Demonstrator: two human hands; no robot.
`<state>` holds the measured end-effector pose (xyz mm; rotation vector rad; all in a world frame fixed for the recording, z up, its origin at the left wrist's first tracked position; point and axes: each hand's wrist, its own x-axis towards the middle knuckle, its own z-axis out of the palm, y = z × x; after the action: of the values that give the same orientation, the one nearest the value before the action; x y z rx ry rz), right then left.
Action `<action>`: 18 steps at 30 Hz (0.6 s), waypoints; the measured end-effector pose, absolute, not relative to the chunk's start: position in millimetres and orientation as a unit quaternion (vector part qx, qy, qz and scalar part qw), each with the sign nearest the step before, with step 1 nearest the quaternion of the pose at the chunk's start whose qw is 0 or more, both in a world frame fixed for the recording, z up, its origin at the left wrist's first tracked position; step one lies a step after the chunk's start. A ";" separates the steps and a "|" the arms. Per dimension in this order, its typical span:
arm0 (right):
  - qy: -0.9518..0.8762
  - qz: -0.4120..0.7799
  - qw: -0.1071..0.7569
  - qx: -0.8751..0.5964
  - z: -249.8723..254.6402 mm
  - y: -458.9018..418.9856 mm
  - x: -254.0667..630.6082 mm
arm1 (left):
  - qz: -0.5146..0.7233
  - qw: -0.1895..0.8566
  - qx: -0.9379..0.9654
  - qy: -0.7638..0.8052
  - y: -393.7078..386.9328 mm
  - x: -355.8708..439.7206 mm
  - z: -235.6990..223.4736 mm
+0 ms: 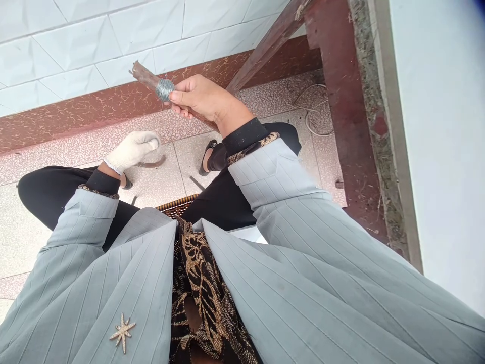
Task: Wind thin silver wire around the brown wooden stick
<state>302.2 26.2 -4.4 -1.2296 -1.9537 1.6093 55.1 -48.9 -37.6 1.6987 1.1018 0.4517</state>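
Note:
My right hand [202, 98], bare, is closed round a brown wooden stick [146, 75] with a ragged far end. Grey wire [165, 89] is wound in a thick band about the stick, just beyond my thumb. The stick's other end shows behind my wrist. My left hand [131, 150], in a white knit glove, is closed with its fingers curled, lower and to the left. What it pinches, if anything, is too fine to make out. Just below the glove a curved brown piece [155, 163] shows, partly hidden; I cannot tell whether the hand touches it.
A white tiled wall [144, 30] with a red-brown base rises ahead. On the right stand a red-brown frame [344, 101] with a slanted brace [265, 43] and a white slab [435, 126]. A pale cord loop [320, 134] lies on the speckled floor [162, 184]. A woven seat edge [177, 205] shows between my legs.

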 end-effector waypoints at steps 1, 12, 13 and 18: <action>-0.684 0.559 0.158 -0.440 -6.6 26.6 299.6 | 0.180 0.504 0.710 0.458 -49.1 56.5 -37.9; -0.791 0.358 -0.098 -0.486 -19.8 26.6 279.7 | 0.137 0.480 0.724 0.476 -47.8 57.1 -41.4; -0.800 0.352 -0.142 -0.465 -21.4 24.9 277.6 | 0.129 0.471 0.729 0.480 -47.4 57.1 -41.0; -0.779 0.478 -0.297 -0.277 -17.9 15.1 276.0 | 0.116 0.473 0.737 0.469 -46.3 51.9 -41.5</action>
<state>276.0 15.1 -17.9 -1.0877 -3.0534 1.8743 51.9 -46.3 -41.5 1.8022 1.1478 0.2834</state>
